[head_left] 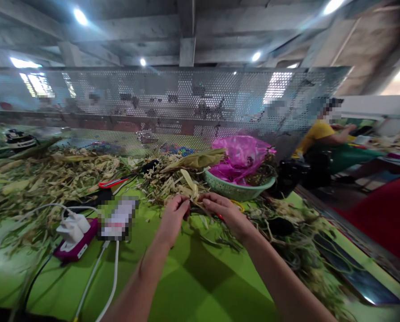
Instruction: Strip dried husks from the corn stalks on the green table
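Observation:
My left hand (173, 218) and my right hand (225, 212) meet over the green table, thumbs and fingers pinched together. Between them is a pale dried corn husk (193, 191), gripped from both sides; one strip of it stands up above my fingertips. Just beyond my hands lies a heap of dry husk scraps (159, 185). Behind my right hand sits a light green plastic basket (235, 191) with a pink plastic bag (240, 154) in it. One long folded husk (198, 159) rests across the heap and reaches the basket's edge.
At the left are a purple power strip (70, 255) with white plugs, a phone (117, 219) with white cables, and red-handled scissors (113, 183). More husks (69, 167) cover the left side. A dark tablet-like slab (361, 273) lies right. A perforated metal screen (153, 103) stands behind; a person (321, 134) sits beyond.

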{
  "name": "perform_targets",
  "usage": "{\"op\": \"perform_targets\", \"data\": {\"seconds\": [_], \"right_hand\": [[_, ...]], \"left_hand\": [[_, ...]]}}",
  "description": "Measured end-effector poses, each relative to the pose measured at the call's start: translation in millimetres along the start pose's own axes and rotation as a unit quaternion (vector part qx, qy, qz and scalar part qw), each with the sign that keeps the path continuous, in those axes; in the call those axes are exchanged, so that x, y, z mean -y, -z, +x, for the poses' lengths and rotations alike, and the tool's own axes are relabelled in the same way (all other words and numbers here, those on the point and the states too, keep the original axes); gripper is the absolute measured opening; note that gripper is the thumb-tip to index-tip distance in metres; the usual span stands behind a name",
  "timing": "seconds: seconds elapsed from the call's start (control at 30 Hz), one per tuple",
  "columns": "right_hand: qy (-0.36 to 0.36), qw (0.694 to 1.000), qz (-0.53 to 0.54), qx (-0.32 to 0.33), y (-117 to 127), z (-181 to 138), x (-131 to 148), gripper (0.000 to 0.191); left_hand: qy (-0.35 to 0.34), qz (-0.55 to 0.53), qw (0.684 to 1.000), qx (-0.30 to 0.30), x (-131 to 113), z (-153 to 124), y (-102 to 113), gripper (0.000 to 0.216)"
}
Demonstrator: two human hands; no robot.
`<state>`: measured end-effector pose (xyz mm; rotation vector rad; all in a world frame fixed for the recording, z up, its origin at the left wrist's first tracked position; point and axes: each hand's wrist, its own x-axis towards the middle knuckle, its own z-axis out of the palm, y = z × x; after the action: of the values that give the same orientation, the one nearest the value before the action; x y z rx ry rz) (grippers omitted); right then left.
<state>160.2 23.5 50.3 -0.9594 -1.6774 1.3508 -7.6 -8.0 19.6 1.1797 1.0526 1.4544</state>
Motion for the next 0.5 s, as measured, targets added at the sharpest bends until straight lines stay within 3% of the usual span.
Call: {"op": "perform_targets", "data": {"seconds": [0.1,0.23,0.5], "right_hand": [[0.001,0.993,0.115,-0.026,-4.6,0.1,-0.3,0.030],[-0.016,0.981,0.174,-0.079,-3.8,2.3,-7.1,0.028],[0.026,0.982,0.095,-0.160,-0.5,6.7,-15.8,0.035]], "left_hand": [[0.006,0.012,0.999,0.051,2.8,-2.1,-2.9,0.019],[0.043,0.004,0.994,0.099,5.2,-5.2,-6.5,0.026],[0.061,-0.034,0.993,0.094,5.9,-5.9,-6.2,0.028]]}}
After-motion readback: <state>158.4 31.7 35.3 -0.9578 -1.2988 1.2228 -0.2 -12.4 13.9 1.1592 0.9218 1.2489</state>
